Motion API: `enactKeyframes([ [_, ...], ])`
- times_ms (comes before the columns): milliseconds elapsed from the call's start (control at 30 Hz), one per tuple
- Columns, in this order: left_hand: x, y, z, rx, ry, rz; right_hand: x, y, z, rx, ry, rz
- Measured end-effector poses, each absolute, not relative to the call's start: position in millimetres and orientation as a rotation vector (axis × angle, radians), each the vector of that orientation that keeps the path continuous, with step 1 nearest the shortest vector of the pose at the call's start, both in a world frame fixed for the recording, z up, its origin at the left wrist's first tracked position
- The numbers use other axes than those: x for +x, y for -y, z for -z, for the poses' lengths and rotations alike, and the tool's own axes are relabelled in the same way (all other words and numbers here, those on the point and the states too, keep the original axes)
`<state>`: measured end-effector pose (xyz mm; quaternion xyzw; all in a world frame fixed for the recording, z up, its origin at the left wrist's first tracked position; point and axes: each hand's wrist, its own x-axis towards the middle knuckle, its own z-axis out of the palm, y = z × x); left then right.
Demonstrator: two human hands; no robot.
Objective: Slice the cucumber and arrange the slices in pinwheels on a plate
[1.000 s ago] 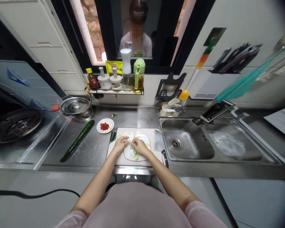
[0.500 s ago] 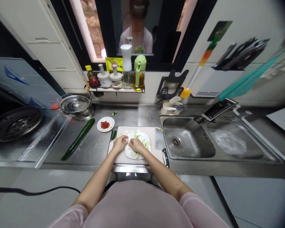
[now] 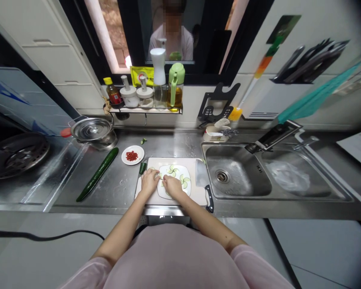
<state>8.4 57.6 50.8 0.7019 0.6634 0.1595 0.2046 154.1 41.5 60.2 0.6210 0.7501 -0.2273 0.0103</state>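
Over the left side of a white square plate (image 3: 187,193), my left hand (image 3: 150,180) and my right hand (image 3: 172,186) nearly meet, fingers pinched. Between their fingertips shows a thin, dark-edged piece that looks like a cucumber slice (image 3: 161,178); the fingers partly hide it. Curved cucumber slices (image 3: 185,181) lie in pinwheel groups on the plate, at its right and far sides. The plate rests on a pale cutting board (image 3: 196,197). A broad-bladed knife (image 3: 201,176) lies along the board's right side, its black handle toward me. A cut cucumber end (image 3: 142,167) sits by the board's far left corner.
A whole cucumber (image 3: 98,174) and a small plate of chopped red pieces (image 3: 132,160) lie to the left, before a lidded steel pot (image 3: 104,140). The double sink (image 3: 240,188) is to the right. Behind is a rack (image 3: 156,111) of seasoning bottles.
Both hands stay over the plate's left side. My left hand has turned knuckles-up, its fingers bent down, and my right hand has shifted slightly. The whole view has moved a little.
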Motion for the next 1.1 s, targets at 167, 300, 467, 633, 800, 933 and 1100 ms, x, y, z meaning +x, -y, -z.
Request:
enactKeyframes([
  [167,8.6,-53.4,-48.8,1.982,-1.880,-0.406,151.0,-32.8,-59.5,1.937,-2.324,0.644],
  [300,9.0,-53.4,-47.8,2.011,-1.869,-0.404,149.6,-32.8,-59.8,1.929,-2.316,0.619],
  [467,8.6,-54.8,-44.5,2.021,-1.861,-0.417,149.7,-32.3,-61.7,1.922,-2.306,0.614],
  [633,8.7,-56.6,-40.6,2.014,-1.868,-0.404,147.2,-29.8,-64.4,1.944,-2.276,0.555],
  [800,9.1,-57.7,-37.4,2.014,-1.875,-0.402,146.5,-30.4,-64.7,1.922,-2.264,0.544],
  [933,9.6,-57.6,-36.4,2.016,-1.869,-0.401,147.9,-30.9,-63.5,1.915,-2.271,0.555],
  [1100,10.7,-58.4,-35.9,2.011,-1.866,-0.394,148.9,-29.3,-63.5,1.921,-2.273,0.543],
])
